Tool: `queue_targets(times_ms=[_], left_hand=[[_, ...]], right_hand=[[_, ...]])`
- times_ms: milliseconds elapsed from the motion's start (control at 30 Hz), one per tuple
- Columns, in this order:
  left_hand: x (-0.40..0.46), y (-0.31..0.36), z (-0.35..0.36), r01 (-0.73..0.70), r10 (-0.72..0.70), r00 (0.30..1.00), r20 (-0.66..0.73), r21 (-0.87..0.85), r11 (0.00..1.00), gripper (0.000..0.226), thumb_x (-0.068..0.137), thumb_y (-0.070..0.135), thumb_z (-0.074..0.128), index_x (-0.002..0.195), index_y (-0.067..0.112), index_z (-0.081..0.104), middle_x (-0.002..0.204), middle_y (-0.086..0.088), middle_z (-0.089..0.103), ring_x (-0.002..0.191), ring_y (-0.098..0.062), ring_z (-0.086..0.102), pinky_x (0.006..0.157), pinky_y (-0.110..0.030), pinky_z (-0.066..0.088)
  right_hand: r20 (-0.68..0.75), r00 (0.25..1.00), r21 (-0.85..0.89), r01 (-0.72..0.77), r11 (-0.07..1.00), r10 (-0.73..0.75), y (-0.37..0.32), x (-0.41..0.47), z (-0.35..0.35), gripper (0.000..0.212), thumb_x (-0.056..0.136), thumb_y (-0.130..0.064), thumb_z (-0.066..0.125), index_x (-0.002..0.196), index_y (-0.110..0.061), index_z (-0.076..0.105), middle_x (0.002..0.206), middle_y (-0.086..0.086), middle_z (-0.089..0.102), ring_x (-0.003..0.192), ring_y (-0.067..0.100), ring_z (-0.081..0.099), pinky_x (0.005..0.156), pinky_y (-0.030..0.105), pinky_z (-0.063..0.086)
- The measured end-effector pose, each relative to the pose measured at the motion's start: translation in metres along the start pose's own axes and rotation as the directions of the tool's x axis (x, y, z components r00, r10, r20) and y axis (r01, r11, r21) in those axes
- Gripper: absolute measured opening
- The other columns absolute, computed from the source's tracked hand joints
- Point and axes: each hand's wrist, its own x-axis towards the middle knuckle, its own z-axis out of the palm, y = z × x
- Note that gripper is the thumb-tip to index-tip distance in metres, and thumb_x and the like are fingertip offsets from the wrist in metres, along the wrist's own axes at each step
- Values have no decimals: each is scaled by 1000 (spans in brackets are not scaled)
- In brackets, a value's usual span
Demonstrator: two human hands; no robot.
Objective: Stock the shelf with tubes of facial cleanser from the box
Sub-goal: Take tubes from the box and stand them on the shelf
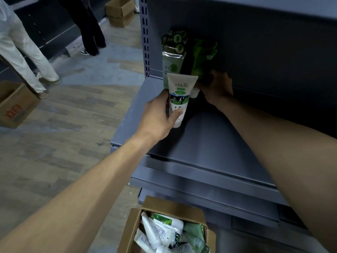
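My left hand (160,114) grips a white tube of cleanser (179,95) with a green label, cap down, over the back left of the grey shelf (209,139). Further in, my right hand (217,86) is closed around the base of a green tube (202,59) standing against the back panel. A silver and green tube (173,52) stands upright at the shelf's far left corner, just behind the white tube. On the floor below sits the open cardboard box (160,205) with several white and green tubes inside.
A slotted upright post (145,37) bounds the shelf on the left. Lower shelves (209,183) jut out beneath. Two people's legs (27,52) stand on the wooden floor at left, with cardboard boxes (14,105) near them and another stack (119,12) farther back.
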Motion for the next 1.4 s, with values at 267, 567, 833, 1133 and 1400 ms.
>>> queue_targets(times_ms=[267,567,833,1133,1400], left_hand=[[2,2,2,-11,11,1000,-6,-1,1000,41,86,19,70,123,14,54,119,1,68,109,-18,63,87,-25,52],[2,7,0,-10,9,1000,17,65,998,37,88,22,69,121,13,55,117,2,68,107,-13,61,77,-8,37],[13,27,39,-96,92,991,94,43,994,41,88,24,68,125,13,55,121,-3,67,110,-21,63,90,-28,50],[16,50,85,-190,193,973,126,-36,981,44,87,24,69,127,13,53,123,-2,65,113,-20,62,94,-37,52],[18,47,80,-51,73,978,197,-116,992,46,81,29,77,121,15,59,117,2,67,106,-12,63,90,-28,52]], right_hand=[[-2,1000,18,-24,1000,24,2,-4,1,38,83,-35,74,113,-12,67,113,6,69,103,17,63,76,24,45],[134,987,98,-107,989,94,47,-68,-28,52,84,-23,75,132,-13,57,127,2,63,111,8,59,92,16,43],[88,989,248,-134,959,116,74,-128,-52,39,89,-11,69,128,-11,60,120,-2,64,109,5,60,84,0,44],[43,987,285,-163,945,157,92,-149,-71,34,87,-7,71,119,-8,63,111,0,67,105,7,64,87,8,49],[53,991,245,-135,960,126,69,-141,-64,47,83,-13,76,127,-9,60,118,2,66,108,6,62,86,6,48]])
